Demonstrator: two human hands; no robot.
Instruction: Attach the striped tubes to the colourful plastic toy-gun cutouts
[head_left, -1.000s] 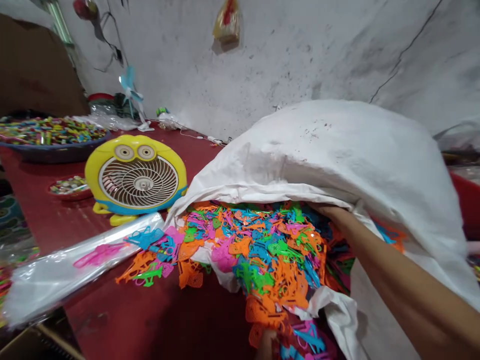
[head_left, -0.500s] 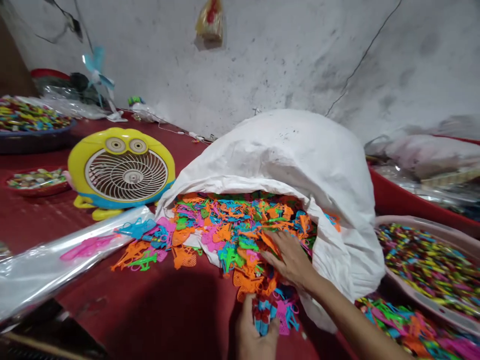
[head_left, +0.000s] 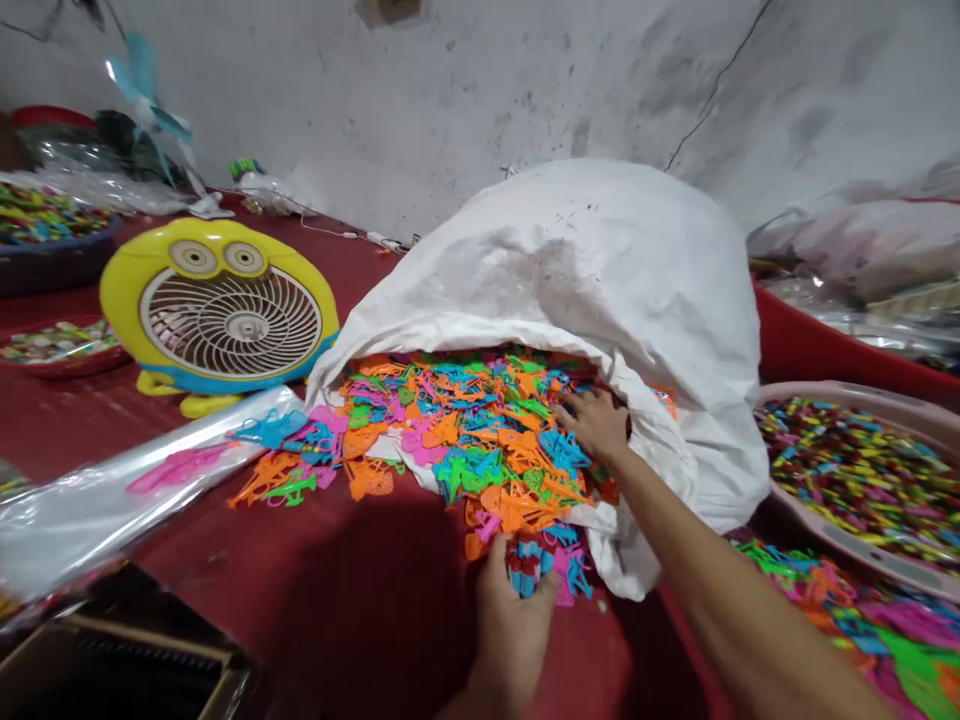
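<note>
A white woven sack (head_left: pixel 600 260) lies on its side, and a heap of bright plastic toy pieces (head_left: pixel 465 450) in orange, pink, blue and green spills from its mouth. My right hand (head_left: pixel 594 422) rests on the heap at the sack's mouth, fingers apart, holding nothing I can see. At the heap's near edge my left hand (head_left: pixel 510 625) grips a small bundle of blue toy pieces with red ends (head_left: pixel 526 566). The sack's inside and the lower layers of the heap are hidden.
The dark red table (head_left: pixel 360 590) holds a yellow owl-faced electric fan (head_left: pixel 225 320), clear plastic sheeting (head_left: pixel 112 500) with pink and blue pieces, and a tray of mixed items (head_left: pixel 45 240). To the right stand a pink basin of sorted pieces (head_left: pixel 862 480) and a red tub (head_left: pixel 810 350).
My right hand has come out from deep under the sack's flap and moved across the heap. My left hand has risen into view with its bundle. The view has swung right.
</note>
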